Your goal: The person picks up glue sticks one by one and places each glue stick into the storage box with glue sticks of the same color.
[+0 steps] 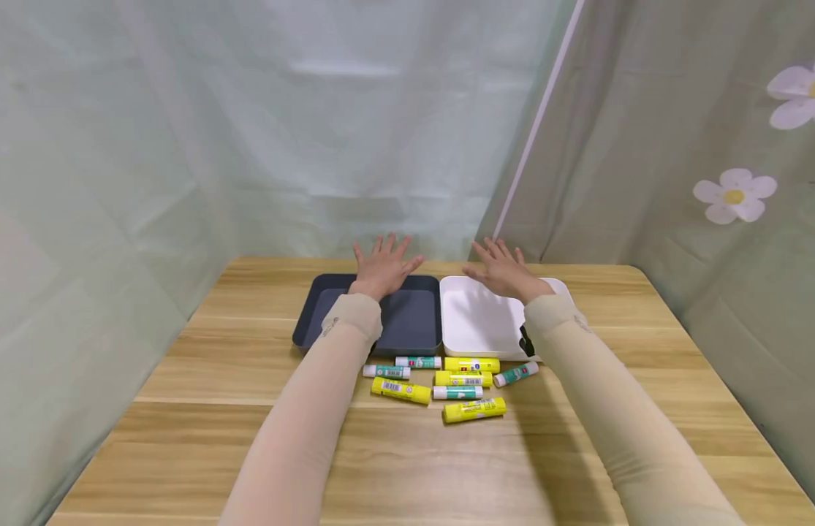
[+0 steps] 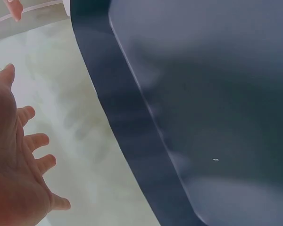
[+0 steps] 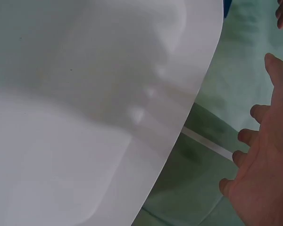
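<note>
My left hand hovers with spread fingers over the far part of a dark blue tray; in the left wrist view the palm and fingers hold nothing. Above the far side of a white tray, my right hand is spread the same way, also holding nothing. Just in front of the trays lie several glue sticks: yellow ones, such as the nearest yellow glue stick, and white-and-green ones, such as the white-and-green glue stick. The left sleeve hides part of the dark tray.
The two trays stand side by side on a wooden table. A pale curtain hangs behind the table's far edge and along its sides, with white flowers printed at the right.
</note>
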A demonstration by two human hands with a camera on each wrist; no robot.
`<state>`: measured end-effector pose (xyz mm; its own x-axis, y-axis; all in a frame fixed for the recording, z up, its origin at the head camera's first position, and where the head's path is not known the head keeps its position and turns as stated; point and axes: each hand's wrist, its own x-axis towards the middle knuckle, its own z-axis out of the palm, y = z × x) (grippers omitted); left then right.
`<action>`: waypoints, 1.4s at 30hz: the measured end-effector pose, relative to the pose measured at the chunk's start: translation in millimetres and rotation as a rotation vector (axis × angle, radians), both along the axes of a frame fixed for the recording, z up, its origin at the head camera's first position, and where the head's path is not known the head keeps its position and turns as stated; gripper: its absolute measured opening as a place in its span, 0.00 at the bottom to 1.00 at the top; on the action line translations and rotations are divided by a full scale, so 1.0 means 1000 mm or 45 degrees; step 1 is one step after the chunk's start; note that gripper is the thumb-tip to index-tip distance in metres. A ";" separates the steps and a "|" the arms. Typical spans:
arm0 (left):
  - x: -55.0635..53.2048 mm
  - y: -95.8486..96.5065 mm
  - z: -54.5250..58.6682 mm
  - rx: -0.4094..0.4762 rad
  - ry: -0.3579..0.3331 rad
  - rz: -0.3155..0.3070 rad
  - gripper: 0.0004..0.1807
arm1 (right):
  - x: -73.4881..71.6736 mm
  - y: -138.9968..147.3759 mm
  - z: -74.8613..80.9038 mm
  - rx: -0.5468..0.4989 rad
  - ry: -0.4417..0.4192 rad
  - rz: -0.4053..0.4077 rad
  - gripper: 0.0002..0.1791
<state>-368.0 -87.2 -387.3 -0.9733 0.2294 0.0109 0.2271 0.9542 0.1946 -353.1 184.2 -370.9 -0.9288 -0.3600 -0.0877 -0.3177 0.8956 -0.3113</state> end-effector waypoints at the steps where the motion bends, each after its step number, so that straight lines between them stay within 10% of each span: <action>1: 0.001 0.000 0.000 -0.002 -0.001 -0.002 0.41 | 0.000 0.001 -0.001 0.005 0.002 0.004 0.44; 18: 0.020 -0.002 0.009 0.026 0.064 -0.051 0.40 | 0.004 0.003 -0.005 0.021 0.018 0.062 0.43; 42: 0.019 -0.031 0.002 0.091 0.037 -0.087 0.39 | 0.017 0.005 -0.008 -0.002 0.051 0.154 0.44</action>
